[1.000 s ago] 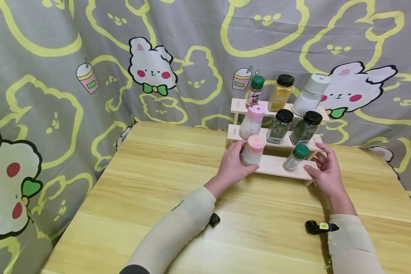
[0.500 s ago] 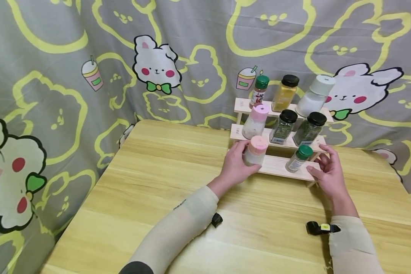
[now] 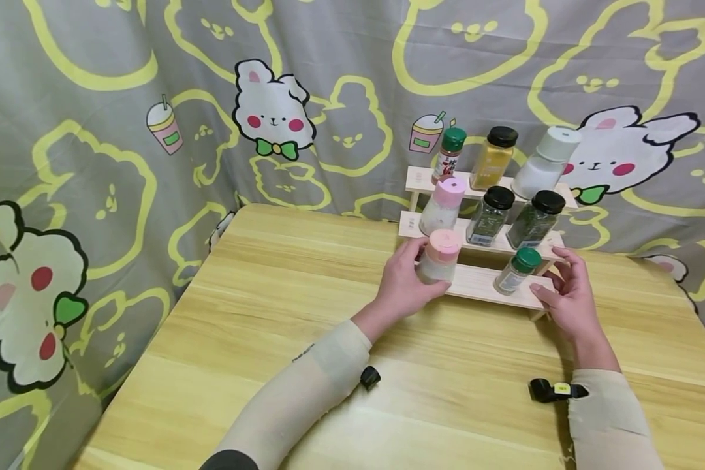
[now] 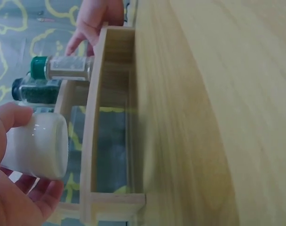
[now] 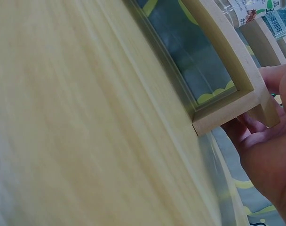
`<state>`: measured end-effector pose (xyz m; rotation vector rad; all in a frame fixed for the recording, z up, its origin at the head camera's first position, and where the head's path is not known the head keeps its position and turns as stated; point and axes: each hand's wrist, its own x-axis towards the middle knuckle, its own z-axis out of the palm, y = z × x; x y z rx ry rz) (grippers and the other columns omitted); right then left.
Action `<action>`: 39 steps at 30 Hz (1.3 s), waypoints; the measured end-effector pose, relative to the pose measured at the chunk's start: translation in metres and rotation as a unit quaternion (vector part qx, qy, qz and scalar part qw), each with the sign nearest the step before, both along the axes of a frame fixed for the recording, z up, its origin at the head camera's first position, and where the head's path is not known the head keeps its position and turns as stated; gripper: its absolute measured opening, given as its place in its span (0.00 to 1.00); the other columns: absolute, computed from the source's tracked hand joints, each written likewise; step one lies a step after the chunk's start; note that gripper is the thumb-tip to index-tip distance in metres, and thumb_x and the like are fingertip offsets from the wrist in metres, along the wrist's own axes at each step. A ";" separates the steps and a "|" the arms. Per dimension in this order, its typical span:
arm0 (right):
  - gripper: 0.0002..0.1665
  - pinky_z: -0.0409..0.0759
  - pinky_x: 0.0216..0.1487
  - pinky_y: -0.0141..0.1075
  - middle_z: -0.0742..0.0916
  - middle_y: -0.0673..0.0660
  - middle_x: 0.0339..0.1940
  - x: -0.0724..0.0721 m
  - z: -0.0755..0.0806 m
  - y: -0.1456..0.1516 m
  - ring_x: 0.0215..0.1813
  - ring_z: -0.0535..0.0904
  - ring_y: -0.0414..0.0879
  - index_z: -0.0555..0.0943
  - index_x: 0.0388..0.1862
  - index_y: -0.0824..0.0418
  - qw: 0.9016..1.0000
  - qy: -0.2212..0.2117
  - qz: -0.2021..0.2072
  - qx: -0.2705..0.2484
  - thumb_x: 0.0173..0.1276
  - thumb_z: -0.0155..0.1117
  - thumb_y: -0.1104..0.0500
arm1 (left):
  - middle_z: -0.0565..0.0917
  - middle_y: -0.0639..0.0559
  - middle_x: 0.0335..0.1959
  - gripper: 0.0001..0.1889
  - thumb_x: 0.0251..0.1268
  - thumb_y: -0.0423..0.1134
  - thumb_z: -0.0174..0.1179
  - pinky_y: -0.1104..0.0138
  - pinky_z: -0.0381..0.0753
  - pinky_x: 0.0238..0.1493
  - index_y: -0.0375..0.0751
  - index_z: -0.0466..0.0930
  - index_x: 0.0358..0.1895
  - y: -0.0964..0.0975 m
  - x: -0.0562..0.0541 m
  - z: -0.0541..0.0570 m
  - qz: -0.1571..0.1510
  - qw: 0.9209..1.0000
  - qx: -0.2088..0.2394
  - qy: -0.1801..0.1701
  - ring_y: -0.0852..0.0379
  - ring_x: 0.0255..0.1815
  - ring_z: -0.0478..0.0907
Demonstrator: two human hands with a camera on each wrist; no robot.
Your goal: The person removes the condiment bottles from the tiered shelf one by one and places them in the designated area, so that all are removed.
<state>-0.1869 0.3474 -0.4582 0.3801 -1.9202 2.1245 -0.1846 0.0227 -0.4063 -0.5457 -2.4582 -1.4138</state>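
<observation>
My left hand (image 3: 404, 281) grips a small white-bodied shaker with a salmon-pink lid (image 3: 444, 247). In the left wrist view, a gap separates the base of this shaker (image 4: 39, 146) from the bottom board of the three-tier wooden rack (image 4: 92, 117). At the rack's right end, my right hand (image 3: 571, 297) holds the bottom tier, thumb on the board. Part of its grip is hidden behind the wood. A green-capped spice bottle (image 3: 516, 273) stands on the bottom tier, near my right thumb.
The middle tier bears a pink-lidded shaker (image 3: 443, 207) and two black-capped herb jars (image 3: 489, 217). On top stand a green-capped bottle (image 3: 448, 156), a yellow spice jar (image 3: 493, 160) and a white-lidded shaker (image 3: 543, 168). Behind the wooden table (image 3: 270, 281) hangs a patterned curtain (image 3: 329, 52).
The head view has shifted slightly, so the rack appears a little further right. Against the rack, my left hand and the shaker have moved slightly left. My right hand keeps its hold.
</observation>
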 end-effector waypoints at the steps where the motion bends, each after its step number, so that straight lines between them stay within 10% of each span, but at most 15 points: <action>1: 0.50 0.80 0.34 0.25 0.76 0.55 0.61 0.000 0.000 0.000 0.54 0.77 0.45 0.61 0.75 0.59 1.000 -0.001 0.001 -0.001 0.57 0.50 0.91 | 0.76 0.55 0.54 0.40 0.46 0.42 0.81 0.69 0.76 0.54 0.46 0.70 0.64 -0.002 0.001 0.001 0.002 1.000 0.000 -0.001 0.61 0.54 0.74; 24: 0.51 0.81 0.35 0.25 0.74 0.53 0.64 0.000 0.002 0.002 0.55 0.76 0.44 0.60 0.75 0.56 1.000 -0.008 0.009 0.003 0.57 0.49 0.92 | 0.78 0.50 0.50 0.38 0.43 0.36 0.81 0.67 0.80 0.47 0.39 0.72 0.61 -0.062 -0.017 0.049 0.028 0.998 0.017 0.058 0.56 0.49 0.75; 39: 0.51 0.81 0.40 0.25 0.76 0.55 0.61 -0.001 -0.001 -0.001 0.54 0.78 0.44 0.61 0.74 0.59 1.000 0.008 0.008 -0.009 0.55 0.48 0.93 | 0.79 0.49 0.51 0.39 0.42 0.33 0.82 0.64 0.80 0.49 0.39 0.73 0.62 -0.094 -0.060 0.049 0.068 0.995 0.077 0.017 0.53 0.49 0.77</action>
